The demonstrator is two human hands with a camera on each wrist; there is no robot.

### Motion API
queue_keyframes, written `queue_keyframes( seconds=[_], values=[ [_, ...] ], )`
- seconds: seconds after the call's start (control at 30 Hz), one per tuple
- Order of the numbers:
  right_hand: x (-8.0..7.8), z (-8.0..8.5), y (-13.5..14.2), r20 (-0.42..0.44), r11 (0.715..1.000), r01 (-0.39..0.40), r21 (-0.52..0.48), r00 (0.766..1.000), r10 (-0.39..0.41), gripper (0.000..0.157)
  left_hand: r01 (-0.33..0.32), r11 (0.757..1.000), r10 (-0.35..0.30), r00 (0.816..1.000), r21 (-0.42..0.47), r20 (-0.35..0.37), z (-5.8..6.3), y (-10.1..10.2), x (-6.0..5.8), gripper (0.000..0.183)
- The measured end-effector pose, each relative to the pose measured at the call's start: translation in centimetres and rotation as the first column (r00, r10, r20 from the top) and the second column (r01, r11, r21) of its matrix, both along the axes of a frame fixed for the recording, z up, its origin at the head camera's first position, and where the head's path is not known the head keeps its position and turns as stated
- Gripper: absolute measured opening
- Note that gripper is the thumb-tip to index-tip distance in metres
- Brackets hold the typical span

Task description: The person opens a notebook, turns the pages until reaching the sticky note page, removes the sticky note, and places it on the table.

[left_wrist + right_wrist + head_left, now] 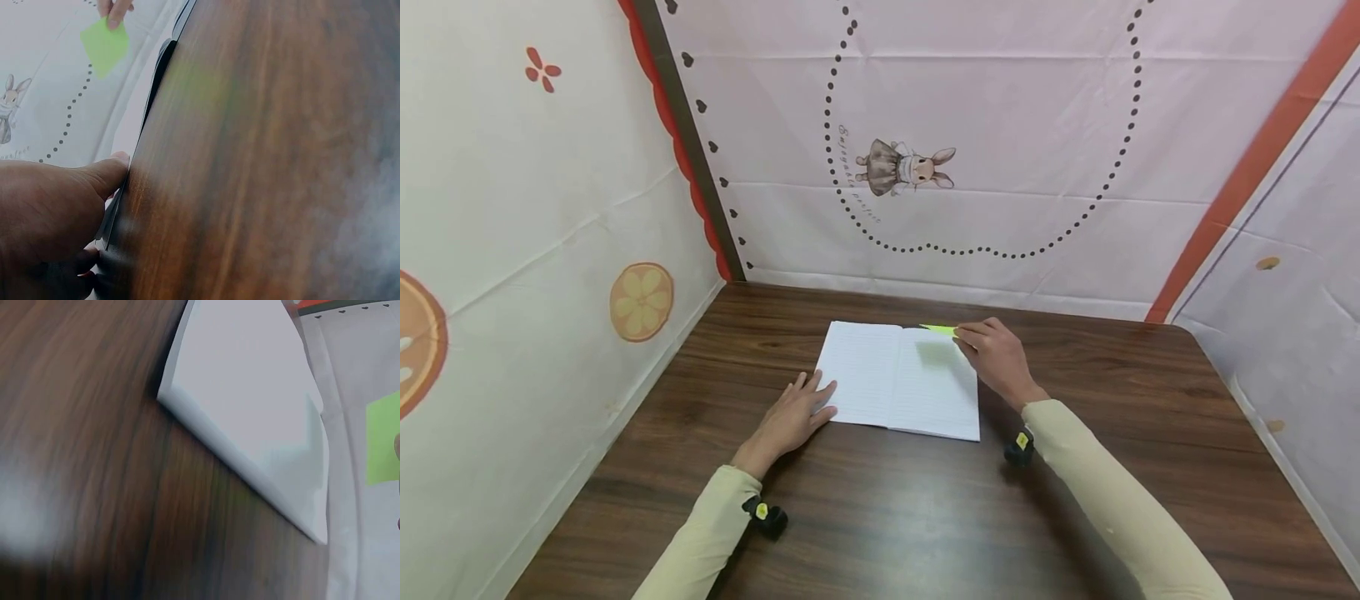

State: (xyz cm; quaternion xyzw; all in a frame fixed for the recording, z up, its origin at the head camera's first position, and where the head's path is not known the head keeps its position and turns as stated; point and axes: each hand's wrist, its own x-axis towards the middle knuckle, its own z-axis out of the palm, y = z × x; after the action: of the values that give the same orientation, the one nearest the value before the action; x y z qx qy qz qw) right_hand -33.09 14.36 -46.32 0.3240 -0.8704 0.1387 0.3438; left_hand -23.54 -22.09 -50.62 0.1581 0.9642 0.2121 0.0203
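Note:
An open lined notebook (859,375) lies on the wooden table, its white pages facing up. My left hand (795,412) rests at its lower left edge, fingers spread and relaxed, with thumb and fingertips on the page margin. In the left wrist view the thumb (111,172) lies along the notebook's edge. Over the top of the right page, my right hand (996,357) pinches a bright green sticky note (940,330) by one corner. The right wrist view shows the same green sticky note (382,440) raised above the notebook (244,381), whose right page carries its shadow.
The dark wooden table (880,508) extends around the notebook on every side. Printed cloth (1015,100) hangs behind it, and more cloth (550,183) closes off the left and right sides. Black wrist cameras (767,518) sit at both sleeves.

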Motion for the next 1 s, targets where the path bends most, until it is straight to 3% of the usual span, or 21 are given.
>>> queue_keyframes(
  seconds=[0.27, 0.5, 0.7, 1.0],
  values=[
    [1.9, 1.0, 4.7, -0.068, 0.993, 0.039, 0.110, 0.997, -0.032, 0.027, -0.001, 1.000, 0.001, 1.000, 0.002, 0.008, 0.1, 0.0, 0.0, 0.055],
    [3.6, 0.0, 8.4, -0.076, 0.987, 0.042, 0.155, 0.997, -0.030, 0.024, 0.011, 1.000, -0.011, 1.000, -0.002, 0.017, 0.2, 0.2, -0.1, 0.055],
    [4.2, -1.1, 9.7, -0.091, 0.985, 0.008, 0.175, 0.996, 0.008, 0.021, 0.008, 1.000, -0.008, 1.000, 0.002, 0.018, 0.3, 0.2, 0.0, 0.055],
    [4.5, -2.2, 10.4, -0.003, 0.982, -0.053, 0.181, 0.999, 0.054, 0.013, 0.008, 1.000, -0.008, 1.000, 0.008, 0.018, 0.3, 0.3, -0.1, 0.055]
  ],
)
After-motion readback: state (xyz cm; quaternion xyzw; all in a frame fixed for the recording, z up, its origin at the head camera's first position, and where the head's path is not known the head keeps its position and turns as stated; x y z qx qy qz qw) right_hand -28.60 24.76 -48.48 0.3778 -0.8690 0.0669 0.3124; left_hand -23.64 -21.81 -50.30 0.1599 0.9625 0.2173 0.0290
